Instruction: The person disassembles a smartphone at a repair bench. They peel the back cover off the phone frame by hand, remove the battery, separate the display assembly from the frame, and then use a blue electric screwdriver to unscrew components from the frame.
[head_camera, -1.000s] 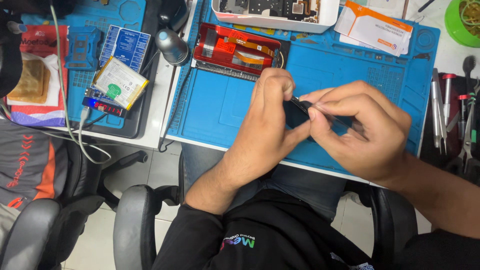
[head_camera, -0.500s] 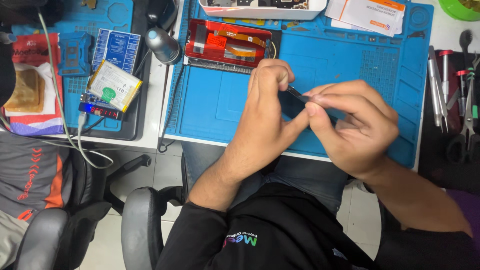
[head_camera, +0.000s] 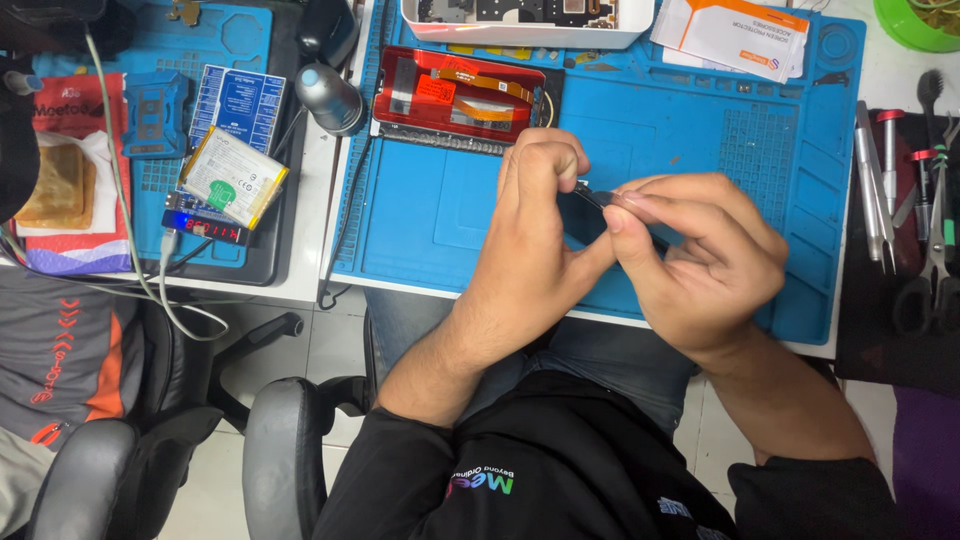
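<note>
Both hands, left hand (head_camera: 535, 235) and right hand (head_camera: 695, 255), pinch a small dark part (head_camera: 597, 198) together above the blue work mat (head_camera: 440, 210), just below the opened red phone (head_camera: 460, 95).

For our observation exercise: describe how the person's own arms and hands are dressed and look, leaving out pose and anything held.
Both hands, left hand and right hand, are bare: no gloves, rings or watch visible. Forearms are uncovered; black sleeves are pushed up toward the elbows.

A bright blue work mat (head_camera: 450, 215) covers the white bench. On it lies an opened phone (head_camera: 460, 95), red inside with orange ribbon strips. The person's sleeves are black; the neighbouring jacket (head_camera: 60, 350) is grey with orange.
</note>
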